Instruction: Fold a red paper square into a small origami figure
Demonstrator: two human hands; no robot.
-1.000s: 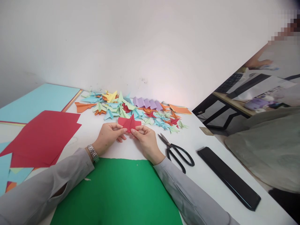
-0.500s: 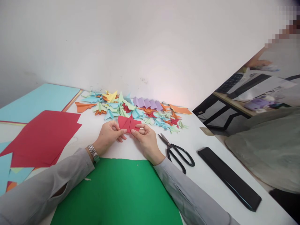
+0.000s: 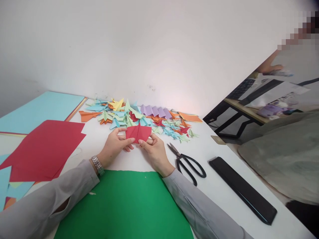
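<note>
A small piece of folded red paper (image 3: 138,132) is held up between both hands, creased down its middle with a point at the top. My left hand (image 3: 116,144) pinches its lower left side, thumb in front and fingers behind. On the lower right, my right hand (image 3: 156,150) grips it the same way, its thumb near the centre crease. Just behind the paper lies a heap of folded paper shapes (image 3: 121,114) in several colours. Below my hands a green sheet (image 3: 124,202) covers the near part of the white table (image 3: 206,202).
Scissors (image 3: 185,162) with black handles lie right of my right hand, beside a long black case (image 3: 243,189). Red sheets (image 3: 46,149) and a light blue stack (image 3: 42,108) are at left. A wall (image 3: 139,49) stands behind; another person's hand (image 3: 270,66) shows at upper right.
The red paper's front now looks flatter and wider, its two halves spread more evenly about the crease. Both hands keep their hold in nearly the same place. The view has shifted slightly.
</note>
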